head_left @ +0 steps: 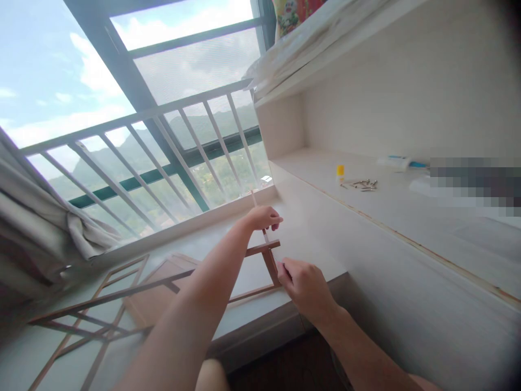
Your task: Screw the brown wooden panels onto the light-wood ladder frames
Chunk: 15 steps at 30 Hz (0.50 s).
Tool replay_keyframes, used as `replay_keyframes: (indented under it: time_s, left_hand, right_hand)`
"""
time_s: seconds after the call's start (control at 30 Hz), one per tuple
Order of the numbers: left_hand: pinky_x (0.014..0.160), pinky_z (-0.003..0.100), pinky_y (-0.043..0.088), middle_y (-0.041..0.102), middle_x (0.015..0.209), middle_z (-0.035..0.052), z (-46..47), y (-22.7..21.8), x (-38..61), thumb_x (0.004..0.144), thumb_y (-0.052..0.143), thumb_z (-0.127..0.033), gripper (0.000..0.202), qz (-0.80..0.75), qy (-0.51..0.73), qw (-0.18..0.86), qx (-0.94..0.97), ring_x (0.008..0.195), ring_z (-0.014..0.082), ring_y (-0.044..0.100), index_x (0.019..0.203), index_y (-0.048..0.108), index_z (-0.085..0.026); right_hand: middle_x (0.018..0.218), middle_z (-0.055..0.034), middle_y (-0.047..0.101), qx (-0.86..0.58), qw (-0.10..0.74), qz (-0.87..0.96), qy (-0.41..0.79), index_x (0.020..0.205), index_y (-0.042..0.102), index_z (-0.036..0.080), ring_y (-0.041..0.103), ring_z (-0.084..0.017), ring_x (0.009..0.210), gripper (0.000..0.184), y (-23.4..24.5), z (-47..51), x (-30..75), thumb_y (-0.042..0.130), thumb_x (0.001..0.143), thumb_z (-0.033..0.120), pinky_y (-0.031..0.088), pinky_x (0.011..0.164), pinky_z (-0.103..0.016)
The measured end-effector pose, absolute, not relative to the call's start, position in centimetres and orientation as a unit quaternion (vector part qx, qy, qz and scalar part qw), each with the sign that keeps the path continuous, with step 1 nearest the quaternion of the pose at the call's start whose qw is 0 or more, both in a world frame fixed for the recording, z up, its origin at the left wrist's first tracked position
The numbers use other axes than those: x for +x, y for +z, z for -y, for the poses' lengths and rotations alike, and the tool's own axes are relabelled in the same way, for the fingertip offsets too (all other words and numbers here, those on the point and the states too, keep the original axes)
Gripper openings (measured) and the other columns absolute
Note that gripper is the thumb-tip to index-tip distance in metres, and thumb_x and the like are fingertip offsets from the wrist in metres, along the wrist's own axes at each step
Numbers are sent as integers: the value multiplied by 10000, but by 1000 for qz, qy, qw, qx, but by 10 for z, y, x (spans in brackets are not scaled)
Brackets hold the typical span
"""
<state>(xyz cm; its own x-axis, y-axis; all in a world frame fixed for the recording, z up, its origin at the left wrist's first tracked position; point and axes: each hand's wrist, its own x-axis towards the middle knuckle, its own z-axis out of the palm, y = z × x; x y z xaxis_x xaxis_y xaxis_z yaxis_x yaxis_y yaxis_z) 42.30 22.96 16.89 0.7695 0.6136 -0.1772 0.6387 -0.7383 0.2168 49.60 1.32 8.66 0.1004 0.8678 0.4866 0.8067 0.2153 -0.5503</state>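
My left hand [266, 217] is closed, its fingers curled over a thin pale strip [254, 199] that shows on both sides of it. I cannot tell whether the fingers grip this strip. Closer to me, my right hand [305, 282] is closed in a pinch beside the end of a brown wooden frame [269, 266]. Whatever its fingertips hold is hidden. The frame's long bars run left beneath my left forearm, across the pale sill surface [232, 320].
More wooden frames [106, 293] and a brown panel [163, 277] lie to the left. Metal screws [364, 184] and a small yellow-capped bottle [341, 172] sit on the white shelf [317, 163] at right. A railing [142, 117] fronts the window; a grey curtain [49, 206] hangs left.
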Motion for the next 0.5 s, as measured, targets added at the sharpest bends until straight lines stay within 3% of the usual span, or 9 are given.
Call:
replay_keyframes:
  time_s: [0.23,0.5]
  left_hand:
    - [567,217,393,632,555,-11,-221,174,424,864,492,-475,427,-362,-54,137,920,490,88,562,652,715,-179]
    - [611,227,421,673,613,0,-220,174,423,863,490,-501,460,-356,-59,144,922,514,96,581,614,699,-176]
  right_hand:
    - [589,-16,582,-620,407,670,19,652,526,195,436,-123,503,336,92,-16,494,432,959,295,160,547,-311]
    - [589,-16,570,-606,414,679,2,627,519,189,413,-118,508,367,86,-18,489,429,963,307,165,551,-307]
